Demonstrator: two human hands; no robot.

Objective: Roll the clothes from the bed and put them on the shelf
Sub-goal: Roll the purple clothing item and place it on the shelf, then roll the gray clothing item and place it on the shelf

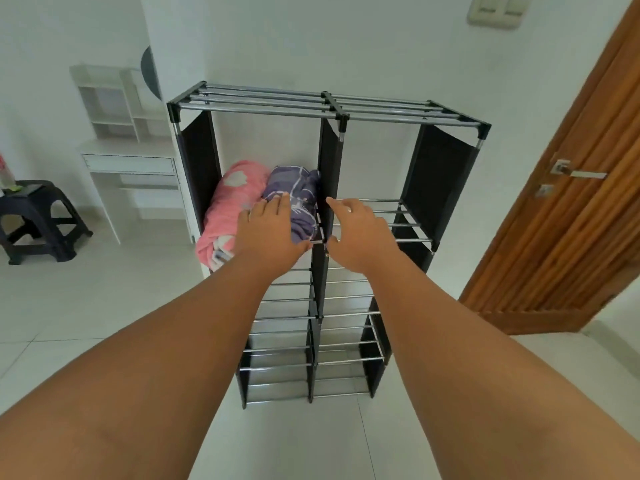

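A black-and-chrome rack shelf stands against the white wall, split into left and right columns of rod shelves. In its upper left compartment lie two rolled garments side by side: a pink one on the left and a purple patterned one on the right. My left hand rests flat on the front of the purple roll, fingers spread. My right hand hovers open just right of the centre divider, over the bare rods of the right compartment, holding nothing.
A white desk with drawers and a small hutch stands left of the shelf. A dark plastic stool sits at far left. A wooden door with a metal handle is on the right. The floor is pale tile.
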